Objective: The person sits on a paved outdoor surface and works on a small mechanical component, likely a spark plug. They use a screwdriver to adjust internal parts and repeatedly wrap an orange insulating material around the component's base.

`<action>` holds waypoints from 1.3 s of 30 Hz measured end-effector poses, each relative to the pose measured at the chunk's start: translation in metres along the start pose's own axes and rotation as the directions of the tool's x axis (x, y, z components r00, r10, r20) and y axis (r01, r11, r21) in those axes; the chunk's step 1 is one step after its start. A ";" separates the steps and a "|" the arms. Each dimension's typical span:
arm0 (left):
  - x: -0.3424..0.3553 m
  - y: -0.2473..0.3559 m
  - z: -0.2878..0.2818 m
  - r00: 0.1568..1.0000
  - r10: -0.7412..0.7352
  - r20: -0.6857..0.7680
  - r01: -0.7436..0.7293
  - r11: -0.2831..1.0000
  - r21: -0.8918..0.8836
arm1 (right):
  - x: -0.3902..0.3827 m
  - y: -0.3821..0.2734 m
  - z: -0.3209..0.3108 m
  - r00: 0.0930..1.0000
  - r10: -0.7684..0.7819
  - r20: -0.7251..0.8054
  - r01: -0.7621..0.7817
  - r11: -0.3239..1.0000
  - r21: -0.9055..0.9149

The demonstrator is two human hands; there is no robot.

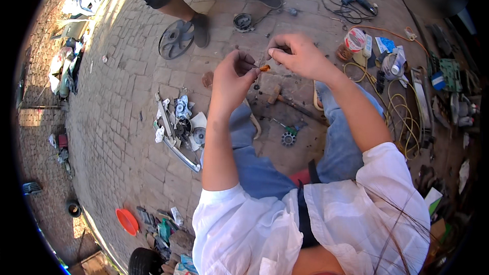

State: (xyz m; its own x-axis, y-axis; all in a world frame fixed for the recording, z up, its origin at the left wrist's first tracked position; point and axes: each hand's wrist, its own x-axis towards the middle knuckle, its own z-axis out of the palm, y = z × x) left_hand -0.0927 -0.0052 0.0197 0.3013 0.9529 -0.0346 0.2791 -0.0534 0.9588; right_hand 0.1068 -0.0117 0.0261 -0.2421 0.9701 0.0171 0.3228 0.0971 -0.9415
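Note:
My left hand (230,75) is closed, with a small orange-brown piece (265,68) pinched between thumb and fingertips. Just right of it, my right hand (301,59) is raised with its fingers curled and thumb pressed in; whatever it may hold is too small to make out. The two hands are close but apart. Below them on the paving lies a hammer (291,103) with a wooden handle. Nearer to me, between my legs, is a round grey gear-like part (288,139) with green on it.
Metal and plastic scrap (178,127) lies left of my leg. A person's shoe (200,30) stands by a spoked wheel (175,39) ahead. A heat-gun-shaped tool (359,1), yellow cord (400,117), a clear jar (355,39) and bottles fill the right. An orange basin (127,221) sits lower left.

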 end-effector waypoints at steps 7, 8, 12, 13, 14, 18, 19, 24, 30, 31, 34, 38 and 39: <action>0.007 0.012 -0.004 0.994 -0.099 -0.053 0.044 0.776 -0.629 | -0.001 0.007 0.013 0.998 -0.017 0.067 0.016 1.000 0.017; 0.007 0.012 -0.009 0.996 -0.079 0.051 0.094 0.795 -0.599 | 0.002 0.006 0.008 0.999 -0.023 0.044 0.023 1.000 -0.008; 0.002 0.008 -0.008 0.982 -0.052 0.182 0.092 0.971 -0.221 | 0.001 0.001 0.001 0.998 -0.055 0.000 0.055 0.997 -0.060; 0.003 0.002 -0.004 0.997 -0.024 0.079 0.027 0.999 -0.043 | -0.001 -0.001 0.005 0.998 -0.056 0.006 0.056 0.995 -0.080; 0.004 -0.004 0.000 1.000 0.023 -0.017 -0.020 0.989 0.144 | -0.003 -0.002 0.011 0.998 -0.057 0.013 0.058 0.993 -0.100; 0.016 -0.006 0.006 0.906 0.160 -0.392 -0.221 0.968 -0.116 | -0.005 -0.003 0.026 0.997 0.038 0.073 -0.043 0.996 0.072; 0.012 0.008 0.005 0.954 0.036 -0.298 -0.168 0.887 -0.430 | -0.003 0.003 0.024 0.995 0.037 0.092 -0.051 0.987 0.150; 0.007 0.007 -0.014 0.987 0.012 0.159 0.060 0.896 -0.439 | 0.009 0.010 -0.001 1.000 0.007 -0.014 -0.005 0.995 0.103; 0.009 -0.006 -0.001 0.985 0.120 -0.123 -0.118 0.993 0.019 | -0.001 0.003 0.012 0.985 -0.063 0.160 0.083 0.989 -0.124; 0.011 0.002 -0.002 0.990 0.051 -0.130 -0.081 0.968 -0.237 | -0.001 0.006 0.013 0.985 -0.009 0.172 0.015 0.999 -0.030; 0.009 0.010 -0.014 0.993 0.002 0.121 0.076 0.770 -0.633 | 0.004 0.008 0.008 0.987 0.000 0.158 -0.030 0.981 0.189; 0.005 0.003 -0.009 0.962 0.006 0.273 0.083 0.947 -0.311 | 0.007 0.008 -0.004 0.987 -0.041 0.156 0.019 0.990 0.141; 0.006 -0.003 -0.004 0.984 0.024 0.178 -0.001 0.992 -0.126 | 0.006 0.007 -0.003 0.980 -0.037 0.194 0.024 0.997 0.069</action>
State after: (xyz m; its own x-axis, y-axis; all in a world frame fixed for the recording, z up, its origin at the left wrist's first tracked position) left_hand -0.0954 0.0022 0.0176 0.4650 0.8832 -0.0615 0.1613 -0.0162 0.9868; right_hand 0.1104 -0.0040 0.0206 -0.4270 0.9041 -0.0134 0.2532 0.1053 -0.9617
